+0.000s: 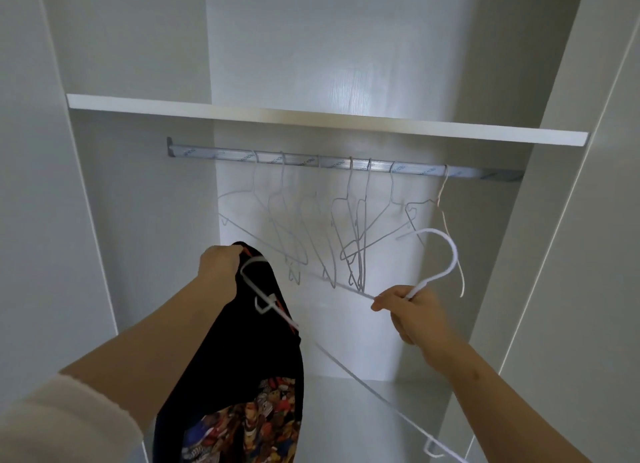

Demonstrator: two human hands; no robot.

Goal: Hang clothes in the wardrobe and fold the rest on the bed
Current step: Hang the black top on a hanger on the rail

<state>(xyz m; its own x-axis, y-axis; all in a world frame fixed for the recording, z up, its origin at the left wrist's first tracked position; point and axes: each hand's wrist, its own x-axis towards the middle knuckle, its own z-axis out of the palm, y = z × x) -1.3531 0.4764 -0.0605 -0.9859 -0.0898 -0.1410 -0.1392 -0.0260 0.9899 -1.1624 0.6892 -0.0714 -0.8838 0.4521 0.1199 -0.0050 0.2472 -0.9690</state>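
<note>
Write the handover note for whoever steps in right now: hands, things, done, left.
Left hand: grips the top of the black garment, at one end of the white hanger.
Right hand: grips the hanger just below its hook.
Rail: carries only bare wire hangers; nothing is hung on it.
Done: garment and hanger brought together at the wardrobe.
Left: seat the garment on the hanger, hook it on the rail, then the folding; the bed is out of view.

Left sleeve (65, 424): cream, soft-looking fabric (weave too blurred to tell).
Forearms: left forearm (149, 345) and right forearm (491, 393), uncovered.
Hands: left hand (220, 265) and right hand (412, 312), bare.
</note>
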